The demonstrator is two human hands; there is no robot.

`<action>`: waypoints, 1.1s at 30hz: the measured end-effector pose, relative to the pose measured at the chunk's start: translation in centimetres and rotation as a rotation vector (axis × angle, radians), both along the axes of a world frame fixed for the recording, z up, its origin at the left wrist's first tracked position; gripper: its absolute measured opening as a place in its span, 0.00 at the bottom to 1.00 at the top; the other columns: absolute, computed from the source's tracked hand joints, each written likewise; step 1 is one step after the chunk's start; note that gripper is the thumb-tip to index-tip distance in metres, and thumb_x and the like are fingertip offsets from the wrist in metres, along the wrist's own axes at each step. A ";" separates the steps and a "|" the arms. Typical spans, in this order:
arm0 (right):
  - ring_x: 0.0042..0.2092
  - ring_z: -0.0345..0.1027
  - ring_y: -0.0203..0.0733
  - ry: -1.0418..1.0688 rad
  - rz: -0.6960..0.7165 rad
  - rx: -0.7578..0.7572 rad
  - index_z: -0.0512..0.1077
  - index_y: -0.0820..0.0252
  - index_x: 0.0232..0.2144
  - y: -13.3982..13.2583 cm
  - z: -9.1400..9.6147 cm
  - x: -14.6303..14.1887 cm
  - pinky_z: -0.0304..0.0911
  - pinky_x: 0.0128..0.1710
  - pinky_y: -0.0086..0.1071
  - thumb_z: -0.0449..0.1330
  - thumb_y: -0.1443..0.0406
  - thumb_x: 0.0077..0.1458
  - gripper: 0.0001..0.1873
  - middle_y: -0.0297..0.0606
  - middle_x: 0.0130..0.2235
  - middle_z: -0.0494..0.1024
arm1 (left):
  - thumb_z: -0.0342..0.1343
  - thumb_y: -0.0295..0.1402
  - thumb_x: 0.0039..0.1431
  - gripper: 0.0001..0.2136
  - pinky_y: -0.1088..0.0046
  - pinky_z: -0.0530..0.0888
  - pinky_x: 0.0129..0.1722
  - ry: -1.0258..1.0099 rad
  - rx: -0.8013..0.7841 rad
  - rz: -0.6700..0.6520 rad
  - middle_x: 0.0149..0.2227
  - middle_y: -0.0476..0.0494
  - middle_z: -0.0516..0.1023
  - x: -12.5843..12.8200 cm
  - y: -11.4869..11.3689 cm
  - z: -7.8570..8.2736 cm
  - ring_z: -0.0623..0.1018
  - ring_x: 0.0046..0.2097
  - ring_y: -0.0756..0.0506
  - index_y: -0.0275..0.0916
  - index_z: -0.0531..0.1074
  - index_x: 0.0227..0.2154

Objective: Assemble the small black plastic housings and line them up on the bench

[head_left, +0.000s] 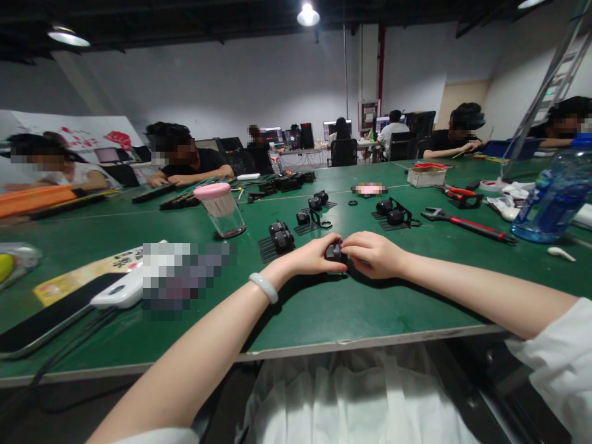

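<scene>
Walls (208, 92), pale grey, stand behind everything under a dark ceiling with lit lamps (308, 15). The green surface (393, 311) spreads nearly the full width of the view, and people (198, 159) sit along its far side. Its near edge (361, 345) runs across in front of the white clothing, and both forearms reach in over it. Open green lies between the hands and that edge, with another stretch right of the hands, below the wrench (476, 226). Tighter limits: a dark flat device (50, 314) at the left, a blue bottle (546, 200) at the right, and a jar (226, 213) with a pink lid beyond the left forearm. The left hand (319, 254) is closed around a black part (333, 251), near the middle of the view; the right hand (377, 254) has its fingers bent against that part's right side. Just beyond sit black pieces (281, 237) on slatted bases, and last a small black ring (353, 203).
</scene>
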State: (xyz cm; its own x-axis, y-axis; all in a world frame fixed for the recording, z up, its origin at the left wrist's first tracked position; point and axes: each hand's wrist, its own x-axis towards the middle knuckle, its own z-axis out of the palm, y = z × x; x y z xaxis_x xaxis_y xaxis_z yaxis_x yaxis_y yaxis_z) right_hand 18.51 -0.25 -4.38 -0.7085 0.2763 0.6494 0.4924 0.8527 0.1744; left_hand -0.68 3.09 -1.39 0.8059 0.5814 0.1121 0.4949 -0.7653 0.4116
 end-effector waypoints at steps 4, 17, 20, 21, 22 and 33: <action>0.42 0.60 0.41 -0.008 0.006 0.033 0.65 0.64 0.37 0.0 0.0 0.0 0.59 0.39 0.36 0.48 0.70 0.48 0.12 0.45 0.40 0.68 | 0.53 0.46 0.40 0.26 0.74 0.64 0.34 -0.005 -0.008 0.000 0.37 0.48 0.67 0.0 0.0 0.0 0.68 0.36 0.47 0.39 0.58 0.42; 0.42 0.61 0.42 0.032 -0.003 -0.006 0.64 0.64 0.38 0.0 0.0 -0.1 0.60 0.38 0.37 0.48 0.70 0.48 0.13 0.46 0.40 0.69 | 0.54 0.45 0.39 0.26 0.74 0.64 0.35 -0.008 -0.010 0.013 0.37 0.47 0.67 0.0 0.0 0.1 0.68 0.36 0.47 0.39 0.59 0.42; 0.42 0.61 0.42 0.045 0.004 -0.033 0.64 0.64 0.39 0.0 0.0 -0.1 0.61 0.39 0.37 0.48 0.70 0.48 0.13 0.46 0.40 0.69 | 0.54 0.45 0.40 0.26 0.74 0.64 0.35 -0.005 -0.013 0.010 0.37 0.48 0.67 0.0 0.0 0.1 0.68 0.36 0.47 0.39 0.59 0.42; 0.42 0.61 0.42 0.046 0.007 -0.041 0.64 0.64 0.39 0.0 0.0 -0.1 0.61 0.39 0.37 0.48 0.70 0.48 0.13 0.46 0.40 0.68 | 0.54 0.45 0.40 0.26 0.74 0.64 0.35 -0.008 -0.013 0.010 0.37 0.48 0.67 0.0 0.0 0.0 0.68 0.36 0.47 0.39 0.59 0.42; 0.42 0.61 0.42 0.047 0.011 -0.048 0.64 0.64 0.39 0.0 -0.1 -0.1 0.61 0.39 0.37 0.48 0.70 0.48 0.13 0.46 0.40 0.68 | 0.54 0.45 0.40 0.26 0.74 0.63 0.35 -0.013 -0.013 0.012 0.37 0.48 0.67 0.0 0.0 0.0 0.68 0.36 0.47 0.39 0.59 0.42; 0.43 0.61 0.41 0.069 0.033 -0.070 0.63 0.64 0.39 -0.1 0.0 -0.1 0.62 0.40 0.36 0.49 0.71 0.47 0.14 0.46 0.40 0.68 | 0.55 0.44 0.39 0.26 0.74 0.63 0.35 -0.017 -0.018 0.018 0.37 0.48 0.67 0.1 0.0 0.0 0.68 0.37 0.47 0.39 0.59 0.42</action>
